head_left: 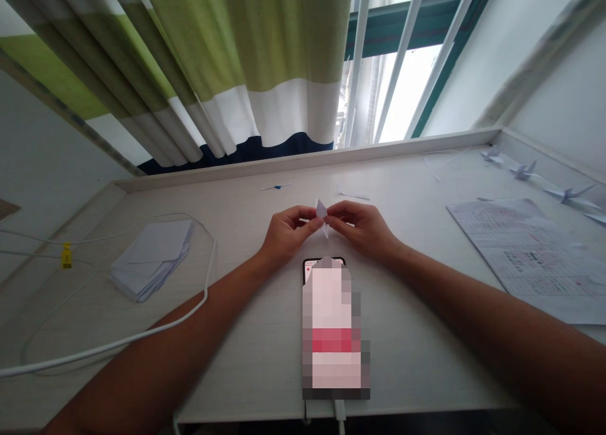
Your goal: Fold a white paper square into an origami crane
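Between my two hands, over the middle of the desk, is a small folded piece of white paper (321,210), pointed at its top and bottom. My left hand (290,233) pinches its left side with thumb and fingers. From the other side, my right hand (362,225) grips the paper's right edge, its fingertips close to the left ones. The finer folds are too small to make out. Just below the hands lies a phone (307,277), its screen mostly blurred out and a cable plugged into its near end.
A stack of white paper sheets (154,249) lies at left, beside a looping white cable (208,277) that crosses my left forearm. Folded paper cranes (524,171) line the right edge, above a written sheet (525,252). A thin blue-and-white item (278,187) lies toward the back.
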A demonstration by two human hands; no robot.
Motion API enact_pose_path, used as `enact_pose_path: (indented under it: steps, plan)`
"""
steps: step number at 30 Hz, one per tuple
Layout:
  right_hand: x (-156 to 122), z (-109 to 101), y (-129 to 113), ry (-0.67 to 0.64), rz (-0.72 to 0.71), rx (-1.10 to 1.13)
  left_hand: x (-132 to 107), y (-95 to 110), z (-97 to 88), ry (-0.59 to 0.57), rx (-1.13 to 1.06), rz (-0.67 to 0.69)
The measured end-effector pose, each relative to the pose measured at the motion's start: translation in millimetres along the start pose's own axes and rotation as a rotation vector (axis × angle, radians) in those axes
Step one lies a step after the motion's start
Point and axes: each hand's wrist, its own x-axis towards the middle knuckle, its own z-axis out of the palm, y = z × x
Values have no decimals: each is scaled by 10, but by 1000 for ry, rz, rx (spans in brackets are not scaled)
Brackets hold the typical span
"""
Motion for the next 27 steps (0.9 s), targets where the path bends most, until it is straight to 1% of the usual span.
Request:
enact_pose_path:
  steps: [3,7,13,20,27]
  plan:
    - [9,-6,3,22,3,13,13,-3,-7,-35,-46,2]
    - [6,4,28,14,3,19,27,-4,-2,12,-34,7]
    - [3,41,28,9,14,45,27,-6,19,37,17,31]
    - [8,72,-7,52,34,-29,23,3,38,61,15,3]
    - [24,101,-22,70,84,49,31,-15,40,74,3,-5]
